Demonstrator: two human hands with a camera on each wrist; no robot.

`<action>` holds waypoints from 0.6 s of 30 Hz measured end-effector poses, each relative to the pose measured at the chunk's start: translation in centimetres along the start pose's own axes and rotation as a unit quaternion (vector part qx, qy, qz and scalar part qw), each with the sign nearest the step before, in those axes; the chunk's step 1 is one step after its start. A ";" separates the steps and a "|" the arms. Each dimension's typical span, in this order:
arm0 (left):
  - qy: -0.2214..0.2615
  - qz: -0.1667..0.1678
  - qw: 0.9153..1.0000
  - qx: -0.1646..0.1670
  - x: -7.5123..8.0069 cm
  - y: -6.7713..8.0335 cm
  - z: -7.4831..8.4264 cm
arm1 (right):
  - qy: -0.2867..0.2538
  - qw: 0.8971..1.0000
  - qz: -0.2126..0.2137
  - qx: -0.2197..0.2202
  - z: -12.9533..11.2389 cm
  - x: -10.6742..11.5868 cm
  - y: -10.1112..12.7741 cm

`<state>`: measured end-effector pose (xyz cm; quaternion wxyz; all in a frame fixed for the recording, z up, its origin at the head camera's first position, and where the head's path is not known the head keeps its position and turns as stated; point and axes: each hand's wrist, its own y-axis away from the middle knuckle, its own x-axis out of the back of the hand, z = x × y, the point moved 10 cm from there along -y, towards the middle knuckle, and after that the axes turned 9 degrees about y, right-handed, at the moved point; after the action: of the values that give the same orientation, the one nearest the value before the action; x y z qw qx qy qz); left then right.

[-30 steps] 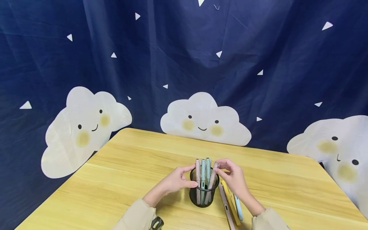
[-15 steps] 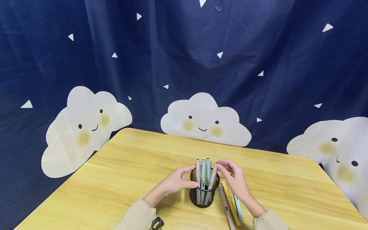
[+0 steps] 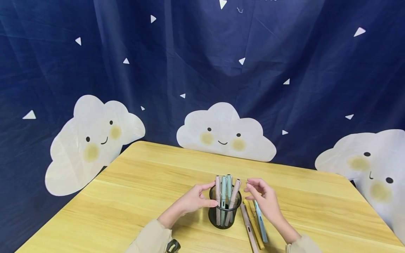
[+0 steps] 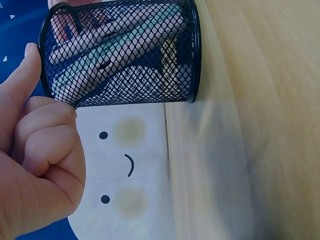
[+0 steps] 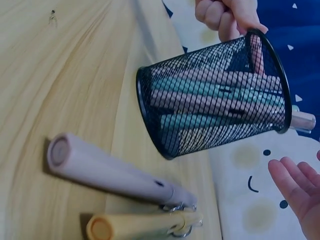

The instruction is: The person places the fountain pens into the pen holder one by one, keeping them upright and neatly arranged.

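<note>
My left hand (image 3: 194, 199) holds the black mesh pen cup (image 3: 211, 215) upright at its rim, thumb in front and index finger behind. The left wrist view shows its other fingers curled. Inside the cup stand two pink pens and two teal pens (image 3: 224, 186); the right-hand pink pen (image 3: 236, 188) leans on the rim. My right hand (image 3: 265, 197) hovers right of the cup, fingers loosely bent with nothing between them. Beneath it on the table lie a mauve pen (image 3: 249, 227), a yellow pen (image 3: 254, 228) and a blue pen (image 3: 261, 223), side by side.
The light wooden table (image 3: 152, 172) runs back to a dark blue curtain (image 3: 202, 52) printed with white clouds and triangles. A black band (image 3: 172, 245) shows by the left sleeve (image 3: 150, 238).
My right hand has let go of the right-hand pink pen and drawn back to the right. That pen now rests in the cup, and more of the blue pen shows. The left hand stays put.
</note>
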<state>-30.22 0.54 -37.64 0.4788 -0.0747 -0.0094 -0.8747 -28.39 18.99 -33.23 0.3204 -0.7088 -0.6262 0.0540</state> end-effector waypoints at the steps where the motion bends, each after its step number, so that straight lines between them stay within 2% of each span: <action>1: 0.001 0.000 1.000 0.000 0.0 0.0 0.0 | 0.003 1.000 0.001 -0.002 0.2 0.1 0.1; 11: 0.001 -0.005 1.000 0.001 -0.1 0.1 0.1 | -0.009 1.000 -0.004 0.019 1.6 1.0 0.9; 12: 0.002 -0.006 1.000 0.001 -0.1 0.1 0.1 | -0.019 0.999 -0.013 0.035 1.9 1.0 0.9; 13: 0.004 -0.007 1.000 0.000 -0.1 0.0 0.1 | -0.007 1.000 -0.010 0.022 1.9 1.1 1.0; 18: 0.005 -0.008 1.000 -0.003 0.0 0.0 0.1 | 0.003 0.999 -0.029 0.039 2.8 1.2 1.1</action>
<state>-30.19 0.58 -37.59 0.4718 -0.0722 -0.0051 -0.8787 -28.55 21.20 -35.62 0.3511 -0.6779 -0.6424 0.0665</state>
